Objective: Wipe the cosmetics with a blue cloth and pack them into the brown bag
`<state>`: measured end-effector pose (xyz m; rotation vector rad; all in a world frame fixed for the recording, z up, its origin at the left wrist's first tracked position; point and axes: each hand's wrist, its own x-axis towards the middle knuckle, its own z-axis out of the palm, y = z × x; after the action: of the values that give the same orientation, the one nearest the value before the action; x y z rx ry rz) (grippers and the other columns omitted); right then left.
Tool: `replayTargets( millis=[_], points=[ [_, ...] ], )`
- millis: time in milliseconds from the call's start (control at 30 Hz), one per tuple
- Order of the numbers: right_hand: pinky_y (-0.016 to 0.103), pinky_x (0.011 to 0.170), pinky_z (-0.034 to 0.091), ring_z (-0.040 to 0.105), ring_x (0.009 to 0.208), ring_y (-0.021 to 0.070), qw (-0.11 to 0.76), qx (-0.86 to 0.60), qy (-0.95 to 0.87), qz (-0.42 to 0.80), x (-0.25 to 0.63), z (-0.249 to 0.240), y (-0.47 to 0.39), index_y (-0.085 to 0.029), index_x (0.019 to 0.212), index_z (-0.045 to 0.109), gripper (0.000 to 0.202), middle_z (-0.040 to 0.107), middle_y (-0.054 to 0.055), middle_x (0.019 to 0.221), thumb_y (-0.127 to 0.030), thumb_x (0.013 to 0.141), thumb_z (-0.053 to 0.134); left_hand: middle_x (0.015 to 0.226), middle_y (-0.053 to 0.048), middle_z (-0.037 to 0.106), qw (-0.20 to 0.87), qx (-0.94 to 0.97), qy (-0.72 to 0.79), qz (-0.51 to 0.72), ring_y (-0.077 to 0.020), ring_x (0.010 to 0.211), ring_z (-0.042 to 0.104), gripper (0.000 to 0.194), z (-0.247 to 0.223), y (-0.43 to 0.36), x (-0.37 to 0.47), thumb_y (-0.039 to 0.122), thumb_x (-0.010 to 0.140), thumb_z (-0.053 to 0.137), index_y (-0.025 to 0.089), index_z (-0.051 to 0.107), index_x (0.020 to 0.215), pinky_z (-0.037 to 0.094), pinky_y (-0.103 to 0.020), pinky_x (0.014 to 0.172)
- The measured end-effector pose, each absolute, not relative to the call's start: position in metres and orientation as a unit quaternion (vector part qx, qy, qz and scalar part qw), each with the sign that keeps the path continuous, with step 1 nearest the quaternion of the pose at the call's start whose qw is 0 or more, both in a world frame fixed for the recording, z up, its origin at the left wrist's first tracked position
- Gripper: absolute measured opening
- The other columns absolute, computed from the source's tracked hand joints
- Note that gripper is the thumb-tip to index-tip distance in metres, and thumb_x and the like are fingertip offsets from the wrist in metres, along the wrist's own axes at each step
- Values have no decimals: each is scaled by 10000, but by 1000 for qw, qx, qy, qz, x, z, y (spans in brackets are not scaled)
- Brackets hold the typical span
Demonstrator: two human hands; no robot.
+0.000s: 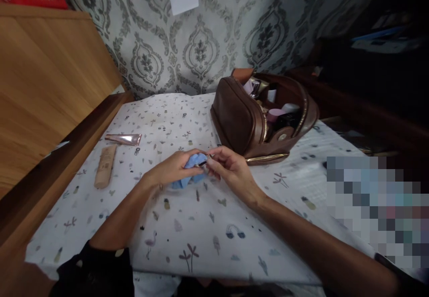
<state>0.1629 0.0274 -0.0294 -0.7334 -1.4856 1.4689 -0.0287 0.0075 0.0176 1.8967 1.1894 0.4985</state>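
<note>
My left hand (177, 168) is closed around a crumpled light blue cloth (195, 160), part of which hangs below the fingers. A small dark, slim item (203, 163) shows against the cloth, between the two hands; its kind is too small to make out. The fingers of my right hand (231, 167) are pinched together at the end of that item, touching or almost touching the cloth. Just beyond my right hand stands a brown leather bag (234, 116), unzipped, with several cosmetic containers (276, 114) inside.
A beige squeeze tube (106, 166) and a shiny pink tube (125, 139) lie at the left on a white patterned cloth (187, 225) covering the surface. A wooden panel (53, 69) rises at the left. Behind is a wallpapered wall (201, 46). A blurred-out patch covers the right edge.
</note>
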Motion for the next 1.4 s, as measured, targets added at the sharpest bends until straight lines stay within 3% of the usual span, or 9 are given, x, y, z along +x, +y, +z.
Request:
replayTargets(
  millis=[167,367,567,800,933,1233,1400],
  points=[
    [219,453,362,487,489,86,507,-343,-545,573,167,-21,30,-204,821,559,440,561,-54,590,-593,756,753,794,27,555,456,735,479,154,-144,724,529,313,21,17,-51,436,828,691,182,630,999,400,-241,654],
    [217,448,342,421,463,76,501,-349,-555,565,167,-19,30,-212,713,508,464,510,-62,522,-612,766,737,752,30,527,526,702,462,128,-124,665,502,349,22,17,-58,477,828,692,176,642,998,375,-232,606],
    [225,487,399,531,579,117,478,-303,-561,604,168,-18,30,-208,969,636,386,585,-36,650,-523,773,742,816,-2,573,569,684,438,125,-136,724,529,387,13,20,-69,477,833,693,166,652,1060,412,-226,634],
    [213,430,323,444,450,81,495,-336,-559,574,165,-23,35,-189,732,591,474,548,-48,521,-639,724,738,970,-50,669,454,701,510,204,-191,875,594,425,17,13,-49,493,892,620,186,651,1183,460,-267,786],
    [210,408,321,455,427,77,504,-328,-552,578,166,-20,33,-198,678,541,548,530,-57,517,-714,693,724,978,-37,676,435,714,504,216,-213,907,592,383,9,10,-35,483,844,685,209,686,1112,457,-274,814],
    [208,433,355,434,416,73,549,-320,-519,571,168,-12,33,-207,646,501,568,461,-78,474,-735,693,705,766,0,622,493,621,548,266,-186,738,557,452,6,11,-44,504,675,820,196,728,993,444,-257,697],
    [217,486,384,467,520,92,569,-285,-514,575,182,9,15,-201,714,569,439,515,-52,588,-587,702,778,659,9,600,489,539,569,384,-164,609,539,535,7,12,-43,552,554,864,182,702,905,413,-244,566]
  ],
)
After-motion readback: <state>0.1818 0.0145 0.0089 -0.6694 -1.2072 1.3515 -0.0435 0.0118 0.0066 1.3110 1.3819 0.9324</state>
